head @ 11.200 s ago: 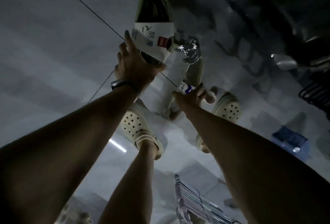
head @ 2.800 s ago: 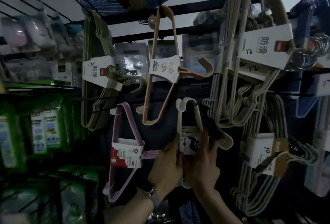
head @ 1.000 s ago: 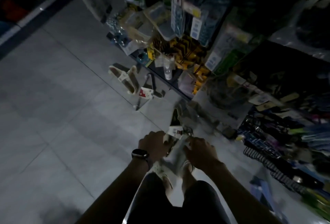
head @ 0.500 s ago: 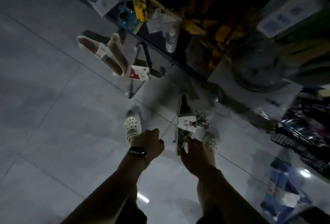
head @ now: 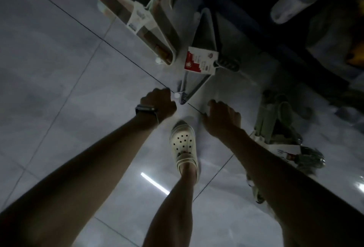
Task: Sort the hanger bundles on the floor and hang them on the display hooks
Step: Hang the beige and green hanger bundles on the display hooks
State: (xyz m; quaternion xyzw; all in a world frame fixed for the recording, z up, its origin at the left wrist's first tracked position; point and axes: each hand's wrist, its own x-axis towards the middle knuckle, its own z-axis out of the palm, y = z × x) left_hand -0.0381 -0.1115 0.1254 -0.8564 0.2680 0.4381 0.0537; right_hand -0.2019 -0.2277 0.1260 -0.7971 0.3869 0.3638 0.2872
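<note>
Three hanger bundles lie on the grey tiled floor. A cream bundle (head: 137, 16) with a white label is at the top. A grey bundle (head: 201, 63) with a red and white label lies below it. An olive-green bundle (head: 275, 126) with a white label lies at the right, partly behind my right forearm. My left hand (head: 157, 103), a watch on its wrist, hovers right beside the grey bundle's near corner with its fingers loosely curled under and nothing in them. My right hand (head: 222, 116) hangs a little right of that corner, fingers loosely bent, holding nothing.
My foot in a white perforated clog (head: 184, 144) stands between my arms. The dark base of a shelf (head: 256, 36) runs across the upper right, with a clear plastic bottle (head: 291, 0) and packaged goods on it. Open floor tiles (head: 59, 69) spread to the left.
My view has dropped closer to the floor. Both hands have moved away from the green bundle and now sit near the grey bundle's corner. My foot has stepped forward between my arms.
</note>
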